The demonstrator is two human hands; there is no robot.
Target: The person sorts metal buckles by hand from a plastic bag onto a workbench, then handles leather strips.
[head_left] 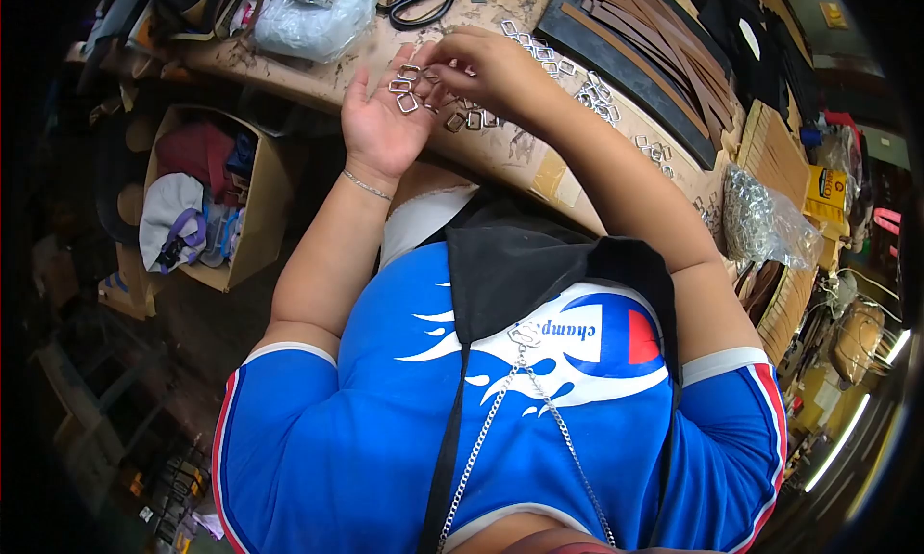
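Observation:
My left hand is palm up above the table's near edge, thumb apart, with several rectangular metal rings lying on its palm and fingers. Over its fingers, my right hand reaches in from the right, its fingers bent and closed close to those rings. Whatever is between its fingertips is too small to make out. More such rings lie on the table just below my right hand. Loose clusters of metal rings spread along the table to the right.
Black-handled scissors and a plastic bag lie at the back. Brown strips are piled on a dark board. A clear bag of metal pieces is at right. A cardboard box stands left, below table height.

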